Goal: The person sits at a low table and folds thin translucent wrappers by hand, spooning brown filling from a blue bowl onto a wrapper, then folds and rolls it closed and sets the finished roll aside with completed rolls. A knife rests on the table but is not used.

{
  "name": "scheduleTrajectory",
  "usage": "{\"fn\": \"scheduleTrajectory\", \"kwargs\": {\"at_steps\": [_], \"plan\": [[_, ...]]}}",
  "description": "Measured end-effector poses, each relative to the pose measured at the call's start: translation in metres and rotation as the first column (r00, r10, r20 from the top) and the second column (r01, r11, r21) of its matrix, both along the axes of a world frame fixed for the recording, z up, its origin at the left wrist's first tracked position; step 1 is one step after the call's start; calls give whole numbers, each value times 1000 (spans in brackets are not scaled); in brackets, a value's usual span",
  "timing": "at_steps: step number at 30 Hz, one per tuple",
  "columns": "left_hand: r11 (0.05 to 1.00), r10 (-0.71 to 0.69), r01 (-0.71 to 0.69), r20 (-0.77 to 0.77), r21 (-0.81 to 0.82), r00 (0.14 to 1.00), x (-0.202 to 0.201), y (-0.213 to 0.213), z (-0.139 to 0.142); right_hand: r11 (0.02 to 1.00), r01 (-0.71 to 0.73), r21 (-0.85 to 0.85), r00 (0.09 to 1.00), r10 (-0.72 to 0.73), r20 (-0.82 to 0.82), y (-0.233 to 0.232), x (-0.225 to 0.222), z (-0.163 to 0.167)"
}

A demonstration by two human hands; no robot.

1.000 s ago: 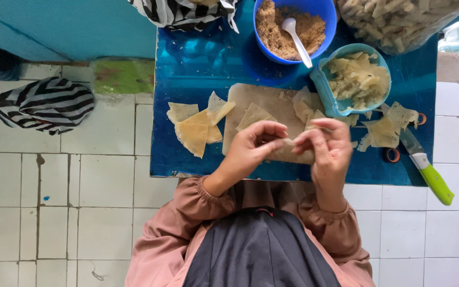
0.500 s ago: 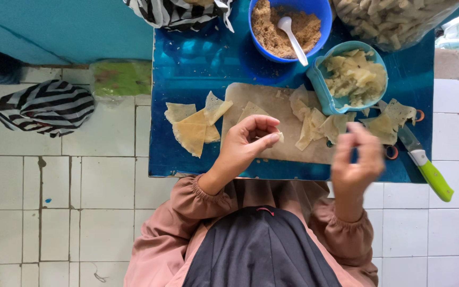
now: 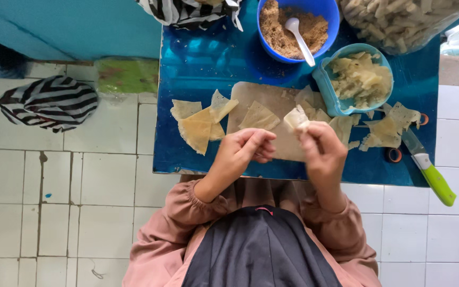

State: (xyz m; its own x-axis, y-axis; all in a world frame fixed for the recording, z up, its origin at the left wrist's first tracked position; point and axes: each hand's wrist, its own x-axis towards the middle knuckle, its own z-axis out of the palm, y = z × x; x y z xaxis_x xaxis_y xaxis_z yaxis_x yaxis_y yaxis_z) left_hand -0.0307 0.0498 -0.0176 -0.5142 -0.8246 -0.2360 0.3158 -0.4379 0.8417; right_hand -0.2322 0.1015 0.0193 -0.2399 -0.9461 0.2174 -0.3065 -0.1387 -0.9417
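At frame centre, the right hand (image 3: 322, 151) is raised, fingers pinching a folded wrapper (image 3: 296, 117); the left hand (image 3: 248, 150) curls loosely, holding nothing visible.

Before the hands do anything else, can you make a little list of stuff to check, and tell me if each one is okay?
1. Right hand pinches a folded wrapper piece: ok.
2. Left hand free to help: cannot tell, fingers curled.
3. Spare wrappers beside the board: ok.
4. Spoon in the filling bowl: ok.
5. Knife away from both hands: ok, but its green handle pokes over the table edge.
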Motion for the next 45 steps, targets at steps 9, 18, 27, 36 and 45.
{"fn": "scheduleTrajectory", "kwargs": {"at_steps": [9, 18, 27, 36, 45], "plan": [[999, -30, 33, -87, 28, 996, -2, -3, -16, 942, -257, -215, 849, 114, -515, 9, 33, 39], [950, -154, 205, 216, -238, 964, 22, 10, 34, 871, -435, 228, 838, 298, 457, -5, 14, 10], [697, 459, -37, 405, -716, 791, 25, -5, 35, 996, 3, 93, 996, 5, -89, -14, 42, -3], [630, 681, 255, 680, -733, 272, -1, -20, 23, 982, 45, -183, 759, -153, -633, -44, 55, 12], [617, 681, 446, 724, -649, 112, -21, -29, 16, 965, 162, -207, 738, -258, -624, -16, 20, 28]]}}
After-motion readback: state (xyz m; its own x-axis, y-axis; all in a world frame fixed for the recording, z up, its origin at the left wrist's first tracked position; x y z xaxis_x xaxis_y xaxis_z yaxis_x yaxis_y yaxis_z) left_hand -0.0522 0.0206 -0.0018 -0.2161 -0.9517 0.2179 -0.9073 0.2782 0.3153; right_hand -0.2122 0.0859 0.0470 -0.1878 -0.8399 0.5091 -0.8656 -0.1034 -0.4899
